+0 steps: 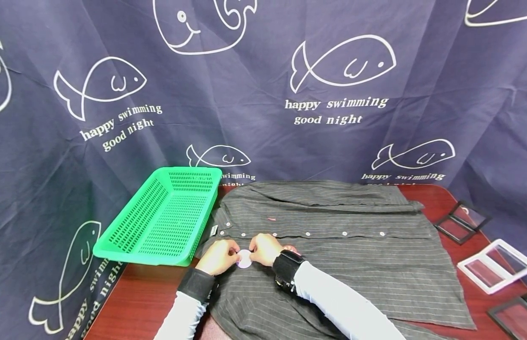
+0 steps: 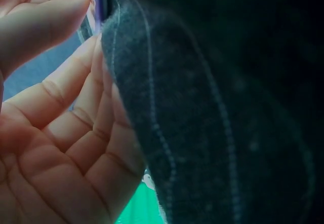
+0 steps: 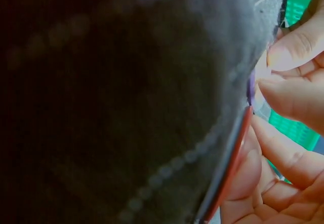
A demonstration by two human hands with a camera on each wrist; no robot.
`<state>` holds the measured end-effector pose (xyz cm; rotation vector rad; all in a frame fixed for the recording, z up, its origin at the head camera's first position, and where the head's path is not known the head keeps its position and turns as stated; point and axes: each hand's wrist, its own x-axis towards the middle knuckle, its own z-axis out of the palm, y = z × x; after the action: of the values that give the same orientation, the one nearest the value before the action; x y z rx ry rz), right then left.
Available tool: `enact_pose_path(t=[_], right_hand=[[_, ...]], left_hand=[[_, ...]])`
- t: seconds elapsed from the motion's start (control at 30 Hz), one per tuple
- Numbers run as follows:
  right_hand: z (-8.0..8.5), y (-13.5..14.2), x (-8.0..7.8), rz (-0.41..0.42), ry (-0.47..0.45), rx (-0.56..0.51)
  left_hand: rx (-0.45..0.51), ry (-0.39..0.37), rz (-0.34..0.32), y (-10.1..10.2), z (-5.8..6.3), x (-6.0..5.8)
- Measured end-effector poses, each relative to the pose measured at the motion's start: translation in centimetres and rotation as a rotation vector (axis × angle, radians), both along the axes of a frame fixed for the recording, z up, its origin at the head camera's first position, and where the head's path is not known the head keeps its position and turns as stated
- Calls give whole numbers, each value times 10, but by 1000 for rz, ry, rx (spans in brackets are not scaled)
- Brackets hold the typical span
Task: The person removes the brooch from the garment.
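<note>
A dark grey pin-striped shirt [image 1: 352,264] lies spread on the table, its row of pale buttons running across it. On its near left part is a small round badge [image 1: 244,264], white with a purple edge. My left hand [image 1: 221,258] pinches the badge's left side; in the left wrist view the thumb meets the purple edge [image 2: 96,6] beside the raised shirt cloth [image 2: 192,107]. My right hand [image 1: 265,249] pinches the badge from the right. A second, red round piece [image 1: 290,248] shows partly beside the right wrist, and its red edge [image 3: 234,165] appears along the cloth.
A green plastic basket [image 1: 184,257] stands left of the shirt. At the right table edge lie a black frame [image 1: 448,230], a white frame [image 1: 471,273] and another black frame [image 1: 497,315], partly cut off. Behind hangs a dark blue curtain [image 1: 267,127] with fish drawings.
</note>
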<state>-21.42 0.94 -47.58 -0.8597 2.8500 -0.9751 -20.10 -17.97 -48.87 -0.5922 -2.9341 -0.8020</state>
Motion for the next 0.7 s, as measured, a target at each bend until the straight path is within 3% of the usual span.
enact_pose_path(t=[0.4,0.7], right_hand=[[13,1,1,3,-55,-43],[11,-1,3,-2,-66,-52]], left_hand=[[34,3,-14,-2,3,0],[70,30,-44,-2,4,1]])
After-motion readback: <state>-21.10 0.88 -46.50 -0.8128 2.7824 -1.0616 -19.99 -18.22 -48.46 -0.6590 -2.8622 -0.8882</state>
